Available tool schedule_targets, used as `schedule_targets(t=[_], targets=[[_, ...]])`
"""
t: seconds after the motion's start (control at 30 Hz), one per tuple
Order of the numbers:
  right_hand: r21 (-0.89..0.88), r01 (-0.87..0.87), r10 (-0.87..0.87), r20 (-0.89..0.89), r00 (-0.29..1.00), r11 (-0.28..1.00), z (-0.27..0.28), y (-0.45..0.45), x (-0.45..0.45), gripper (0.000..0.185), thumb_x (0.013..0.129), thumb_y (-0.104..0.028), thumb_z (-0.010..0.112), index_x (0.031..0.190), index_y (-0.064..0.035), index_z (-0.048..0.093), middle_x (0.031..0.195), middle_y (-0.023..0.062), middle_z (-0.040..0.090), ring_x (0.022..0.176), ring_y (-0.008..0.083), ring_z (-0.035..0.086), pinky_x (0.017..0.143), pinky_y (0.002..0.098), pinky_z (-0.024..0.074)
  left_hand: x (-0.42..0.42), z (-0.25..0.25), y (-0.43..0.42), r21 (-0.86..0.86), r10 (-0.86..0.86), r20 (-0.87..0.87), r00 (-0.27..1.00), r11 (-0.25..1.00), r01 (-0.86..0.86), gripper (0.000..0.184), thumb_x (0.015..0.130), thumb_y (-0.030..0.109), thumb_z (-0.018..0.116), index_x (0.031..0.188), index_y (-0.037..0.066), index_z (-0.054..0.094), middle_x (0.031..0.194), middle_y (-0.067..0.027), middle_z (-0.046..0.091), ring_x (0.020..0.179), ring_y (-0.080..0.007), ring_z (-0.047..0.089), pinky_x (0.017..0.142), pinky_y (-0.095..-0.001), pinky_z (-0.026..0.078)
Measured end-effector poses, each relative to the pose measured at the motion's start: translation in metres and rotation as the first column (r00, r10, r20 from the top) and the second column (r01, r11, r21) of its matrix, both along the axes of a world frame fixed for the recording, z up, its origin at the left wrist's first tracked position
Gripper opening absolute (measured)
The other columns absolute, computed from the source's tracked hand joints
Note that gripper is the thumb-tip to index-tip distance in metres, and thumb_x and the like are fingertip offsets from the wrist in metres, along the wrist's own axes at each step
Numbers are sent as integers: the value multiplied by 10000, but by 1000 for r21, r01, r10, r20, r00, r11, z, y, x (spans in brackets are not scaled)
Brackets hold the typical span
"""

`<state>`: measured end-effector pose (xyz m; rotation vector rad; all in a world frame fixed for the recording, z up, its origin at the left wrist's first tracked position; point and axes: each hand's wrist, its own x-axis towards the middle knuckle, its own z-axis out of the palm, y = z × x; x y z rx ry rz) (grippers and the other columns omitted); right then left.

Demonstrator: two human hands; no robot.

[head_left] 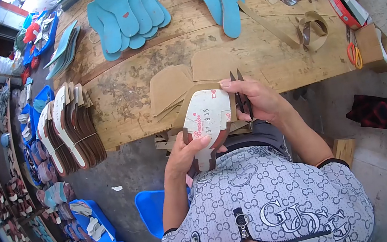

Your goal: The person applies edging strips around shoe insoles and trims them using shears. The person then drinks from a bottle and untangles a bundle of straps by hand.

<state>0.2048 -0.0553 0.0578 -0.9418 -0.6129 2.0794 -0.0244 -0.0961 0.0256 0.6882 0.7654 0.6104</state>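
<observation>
The insole (209, 106) looks part-finished: left hand (179, 157) grips it, right hand (262, 100) grasps snips (239, 99); tan sheets (168, 87) seem unused.

Light-brown wooden counter (120, 89): matt, worn, rough, darkly stained. White-faced printed insole with brown edges (208, 111): smooth, paper-like face. Slim black snips (239, 101): metal, dark finish. Teal-blue insole-shaped sheets (123, 15): smooth, matt, foam-like. Flat tan sheets (168, 87): matt, paper-like. Orange-handled scissors (355, 56): smooth plastic handles. Brown box (370, 46): matt cardboard.
</observation>
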Motion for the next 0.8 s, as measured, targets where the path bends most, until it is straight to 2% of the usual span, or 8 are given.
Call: schedule_targets(t=[0.2,0.27,0.43,0.63,0.67,0.73,0.77,0.8], targets=[[43,-3,-2,110,994,999,-13,3,4,256,950,-269,530,971,-25,606,749,-4,576,513,41,474,357,196,349,8,-11,3,59,74,-152,986,996,-66,424,826,176,668,1160,-61,560,1025,-130,650,883,-202,643,732,-328,541],[93,-68,33,333,942,993,-12,3,6,281,952,-306,540,921,-40,625,662,-43,517,496,30,436,370,194,320,12,-17,7,160,115,-241,964,984,-77,431,810,144,698,1168,-54,563,1057,-115,646,950,-156,611,738,-302,530],[201,-131,-19,609,793,971,-15,3,-1,313,950,-338,546,861,-50,630,588,-68,457,450,22,383,381,194,275,16,-26,5,125,217,-175,960,972,-197,385,783,115,723,1125,-22,609,968,-73,669,803,-117,623,717,-271,513],[149,-20,-53,469,882,989,-31,-7,-9,277,937,-311,579,849,-51,615,611,-65,490,440,5,382,378,197,290,14,-34,-1,172,228,-385,894,970,-174,406,749,139,743,1081,-52,607,926,-81,673,792,-133,628,706,-285,514],[137,16,-79,469,880,990,-31,-7,-5,272,936,-307,584,854,-49,613,612,-65,493,438,3,385,377,197,296,21,-20,-6,294,278,-509,815,946,-140,536,692,146,779,1135,-61,559,1000,-111,664,873,-172,633,776,-305,510],[323,9,-161,449,879,946,-37,-8,2,244,941,-284,583,880,-49,613,643,-63,523,472,15,432,384,204,320,23,-64,-38,479,369,-503,781,872,-103,875,562,232,890,1257,-47,437,1170,-162,601,1054,-213,585,910,-338,466],[243,-66,-61,480,875,968,-45,-6,14,226,949,-291,563,903,-73,606,635,-42,536,452,31,427,387,192,312,27,-52,-45,461,420,-585,694,876,-141,860,560,269,901,1230,-40,460,1101,-154,616,1014,-218,591,882,-343,475],[319,29,-200,518,831,947,-42,2,25,238,953,-303,553,909,-77,613,658,-37,560,474,33,453,400,192,322,24,-52,-45,529,485,-609,628,838,-135,832,573,267,895,1216,-39,465,1071,-145,614,997,-218,590,869,-343,478]])
